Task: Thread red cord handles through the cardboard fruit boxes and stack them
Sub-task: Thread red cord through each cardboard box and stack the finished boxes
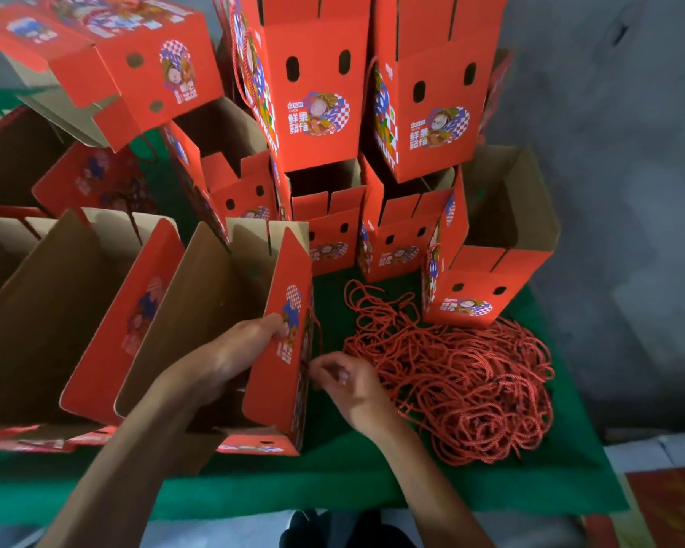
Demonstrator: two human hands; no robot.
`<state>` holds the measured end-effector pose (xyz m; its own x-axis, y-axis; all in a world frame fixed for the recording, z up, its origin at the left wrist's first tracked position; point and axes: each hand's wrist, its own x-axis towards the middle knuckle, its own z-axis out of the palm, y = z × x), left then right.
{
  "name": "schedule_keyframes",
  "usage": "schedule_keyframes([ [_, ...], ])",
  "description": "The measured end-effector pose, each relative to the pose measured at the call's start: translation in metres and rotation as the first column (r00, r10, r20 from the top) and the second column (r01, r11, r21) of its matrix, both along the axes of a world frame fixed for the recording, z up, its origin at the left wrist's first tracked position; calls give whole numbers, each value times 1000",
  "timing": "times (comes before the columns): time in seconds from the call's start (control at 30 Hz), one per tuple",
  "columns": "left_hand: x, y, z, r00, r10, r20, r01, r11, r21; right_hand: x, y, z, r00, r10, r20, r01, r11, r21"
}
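Observation:
An open red cardboard fruit box [281, 373] lies on its side on the green table, brown inside facing me. My left hand [230, 357] reaches into it and grips its red side panel, thumb on the printed outside. My right hand [349, 379] is just right of that panel and pinches a thin red cord [313, 338] at the panel's edge. A big tangled heap of red cords [463, 381] lies right of my hands. Stacked finished boxes [321, 92] rise behind.
More open boxes [95, 310] lie at the left. A single box [487, 278] stands behind the cord heap. The green table cover [333, 480] ends near me. A grey wall [629, 191] is at the right.

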<state>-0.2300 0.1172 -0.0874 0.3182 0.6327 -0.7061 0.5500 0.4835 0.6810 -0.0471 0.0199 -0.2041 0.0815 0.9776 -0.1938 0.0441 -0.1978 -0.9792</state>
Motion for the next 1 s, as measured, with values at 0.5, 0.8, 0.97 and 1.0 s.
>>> schedule_keyframes([
  [0.5,11,-11,12,1000,-11,19,11,1000,4,8,5,61,617,154,771,-422,893,159],
  [0.8,11,-19,21,992,-47,118,48,999,-2,3,7,61,570,177,802,-445,887,120],
  [0.97,10,-19,23,991,-108,72,106,994,28,0,10,42,835,166,525,-245,966,84],
  [1.0,10,-19,20,984,-173,34,172,984,46,0,9,36,889,149,433,-190,980,51],
])
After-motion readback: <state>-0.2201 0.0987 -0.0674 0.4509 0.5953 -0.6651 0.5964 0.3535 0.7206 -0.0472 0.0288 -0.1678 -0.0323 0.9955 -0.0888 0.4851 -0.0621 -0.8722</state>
